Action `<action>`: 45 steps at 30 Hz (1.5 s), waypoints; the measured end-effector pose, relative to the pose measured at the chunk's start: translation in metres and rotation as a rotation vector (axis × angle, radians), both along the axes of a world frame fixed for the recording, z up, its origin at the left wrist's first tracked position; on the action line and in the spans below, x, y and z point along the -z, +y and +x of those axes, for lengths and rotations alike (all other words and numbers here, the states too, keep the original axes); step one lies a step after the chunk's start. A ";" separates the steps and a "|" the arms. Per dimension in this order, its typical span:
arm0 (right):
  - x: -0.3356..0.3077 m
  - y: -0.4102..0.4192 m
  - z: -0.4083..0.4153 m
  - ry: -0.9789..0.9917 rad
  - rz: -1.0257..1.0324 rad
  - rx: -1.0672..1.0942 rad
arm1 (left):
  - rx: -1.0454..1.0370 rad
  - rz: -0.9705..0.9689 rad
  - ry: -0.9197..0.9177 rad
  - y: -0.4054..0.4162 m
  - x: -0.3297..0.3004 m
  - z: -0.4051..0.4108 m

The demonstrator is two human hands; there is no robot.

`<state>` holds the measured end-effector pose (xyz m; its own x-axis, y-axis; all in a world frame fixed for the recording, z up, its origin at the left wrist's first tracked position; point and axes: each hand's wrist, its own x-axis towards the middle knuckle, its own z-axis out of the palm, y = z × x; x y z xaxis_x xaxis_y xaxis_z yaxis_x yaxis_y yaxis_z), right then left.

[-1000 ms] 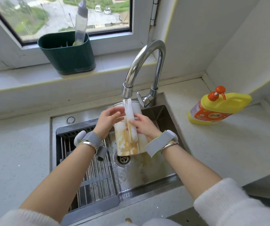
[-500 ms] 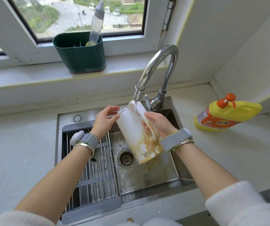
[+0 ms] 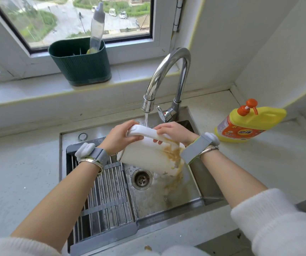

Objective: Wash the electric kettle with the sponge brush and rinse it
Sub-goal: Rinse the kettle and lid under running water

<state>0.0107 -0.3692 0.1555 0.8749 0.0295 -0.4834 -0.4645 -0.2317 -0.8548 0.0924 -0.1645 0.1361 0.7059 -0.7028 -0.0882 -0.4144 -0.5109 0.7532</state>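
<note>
Only print was on the yellow detergent bottle (image 3: 248,124): orange label with white characters, too blurred to read; nothing else carried legible text

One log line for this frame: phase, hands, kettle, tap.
phase: rinsing | hands: left hand and right hand grip kettle handle | kettle: on its side, brown stains | tap: running

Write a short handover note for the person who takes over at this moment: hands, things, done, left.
Left hand: grips the kettle handle.
Right hand: holds the handle's other end.
Kettle: on its side over the sink, under the running faucet; brown stains remain near its base.
Sponge brush: in the green holder on the sill, not in use.
Left: scrub stains, rinse.
</note>
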 end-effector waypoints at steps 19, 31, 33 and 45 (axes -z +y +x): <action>0.034 0.023 0.016 -0.178 -0.193 -0.043 | -0.389 -0.028 -0.060 0.088 0.000 -0.002; 0.029 -0.018 -0.003 -0.109 -0.208 0.119 | -0.341 -0.023 -0.119 0.031 -0.004 -0.004; 0.027 -0.024 -0.007 -0.113 -0.205 0.134 | -0.320 -0.024 -0.121 0.025 -0.005 -0.006; 0.028 0.000 -0.001 -0.087 -0.200 0.032 | -0.400 0.000 -0.141 0.067 -0.012 -0.005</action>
